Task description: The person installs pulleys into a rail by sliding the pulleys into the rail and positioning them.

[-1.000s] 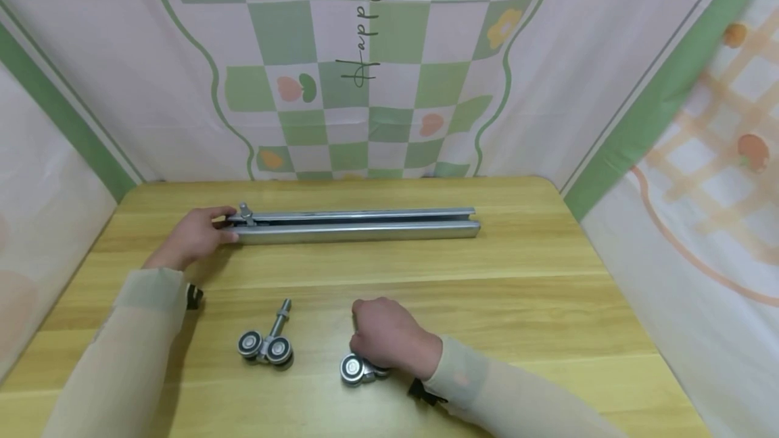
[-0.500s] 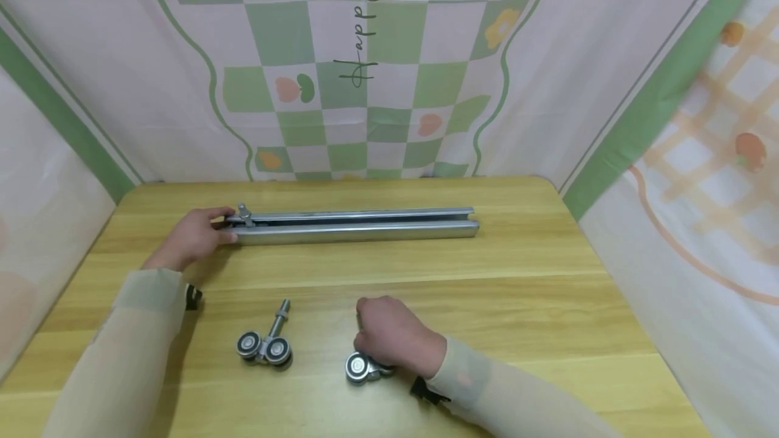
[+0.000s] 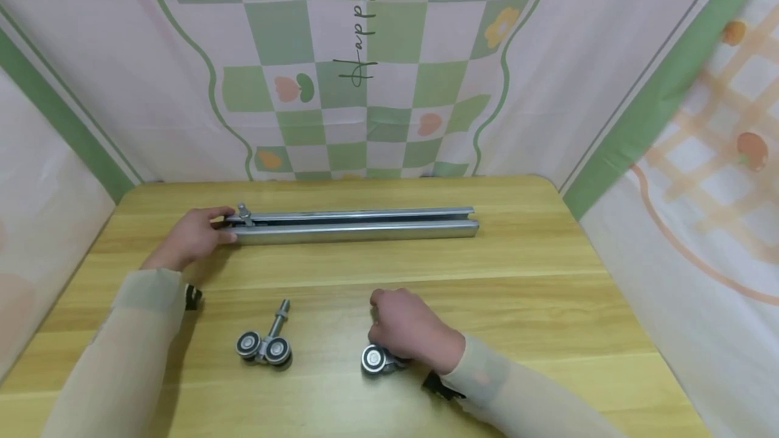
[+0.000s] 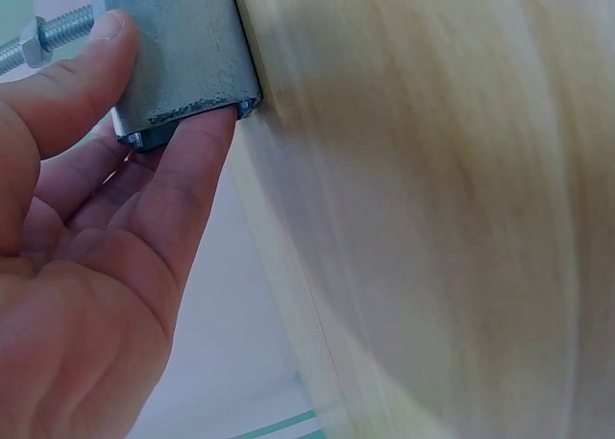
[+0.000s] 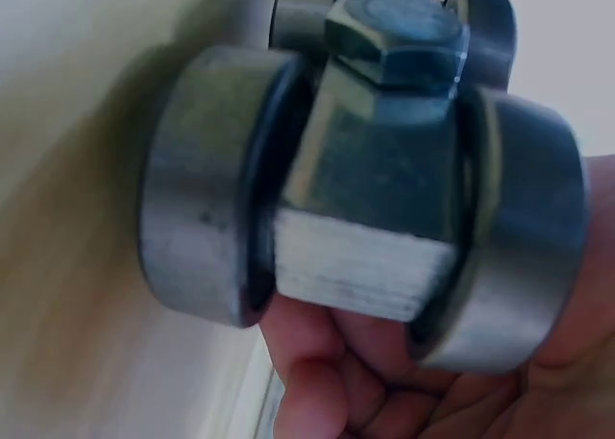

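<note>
A long steel channel rail (image 3: 359, 232) lies across the far part of the table, its slot facing up. My left hand (image 3: 193, 238) grips its left end between thumb and fingers; one fingertip touches the end opening in the left wrist view. A threaded bolt with a nut (image 3: 245, 213) sticks up from the slot beside that hand; what it joins to inside is hidden. My right hand (image 3: 410, 330) holds a roller trolley (image 3: 373, 359) with its wheels toward me. In the right wrist view its wheels flank a metal block with a hex bolt head (image 5: 399, 36); its stem is hidden.
A second roller trolley (image 3: 264, 349) lies on the wooden table (image 3: 517, 303) between my forearms, its threaded stem pointing away. Behind the table hangs a checked, patterned cloth (image 3: 341, 86), with more cloth at both sides.
My right hand has moved to the right and slightly away from me, taking the roller trolley along. My left hand and the rail stay where they were.
</note>
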